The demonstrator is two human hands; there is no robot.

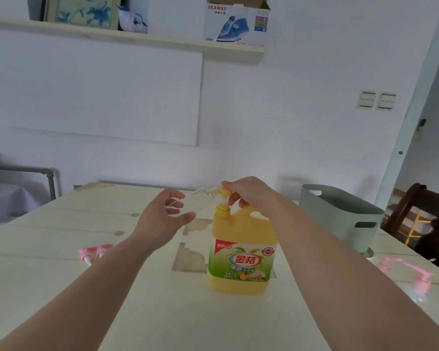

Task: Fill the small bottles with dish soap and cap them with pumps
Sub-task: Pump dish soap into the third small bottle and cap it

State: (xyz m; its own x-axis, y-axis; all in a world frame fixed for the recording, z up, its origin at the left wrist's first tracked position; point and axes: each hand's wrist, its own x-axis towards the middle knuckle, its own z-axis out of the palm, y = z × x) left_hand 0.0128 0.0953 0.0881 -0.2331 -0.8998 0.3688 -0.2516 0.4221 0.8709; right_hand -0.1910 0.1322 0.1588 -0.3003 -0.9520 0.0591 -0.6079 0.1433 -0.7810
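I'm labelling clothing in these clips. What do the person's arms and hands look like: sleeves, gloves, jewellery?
The left arm and right arm are bare to the frame's bottom edge; no sleeves show. The left hand and right hand wear no gloves, and no watch, bracelet or ring is visible.

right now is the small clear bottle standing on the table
No, the left hand holds the small clear bottle tilted in the air, its mouth at the pump of the yellow jug.

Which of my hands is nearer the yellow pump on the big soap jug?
Right. The right hand holds the yellow pump; the left hand is off to its left, holding the clear bottle.
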